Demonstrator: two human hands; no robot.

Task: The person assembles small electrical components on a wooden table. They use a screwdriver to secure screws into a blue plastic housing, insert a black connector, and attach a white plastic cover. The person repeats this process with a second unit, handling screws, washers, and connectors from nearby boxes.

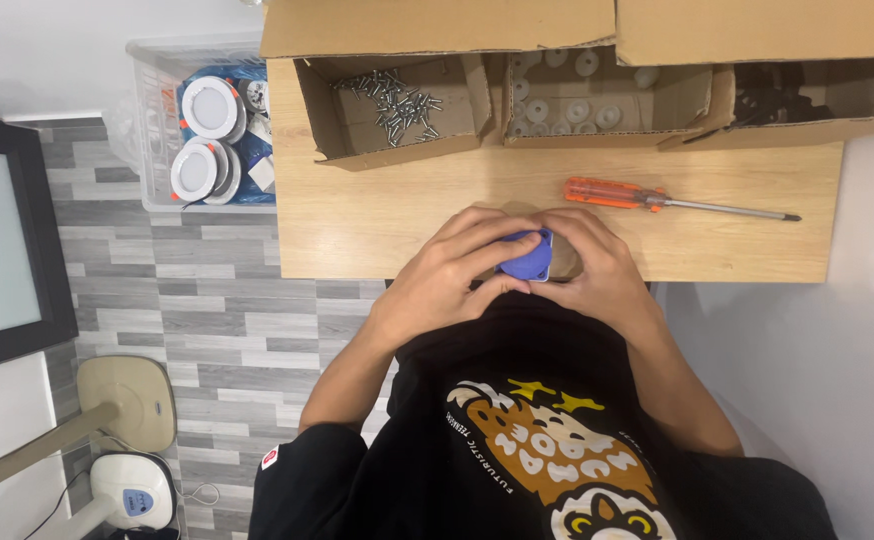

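Your left hand (452, 265) and right hand (597, 262) both pinch blue part (527, 255) at near edge of bench (357, 220). Screwdriver (657, 199) lies untouched, just far-right. Screws (397, 100) in far box: fastening looks not yet begun.

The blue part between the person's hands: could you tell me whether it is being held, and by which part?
Yes. Both the left hand and the right hand clasp the small blue part around its outer edges, just above the table's near edge.
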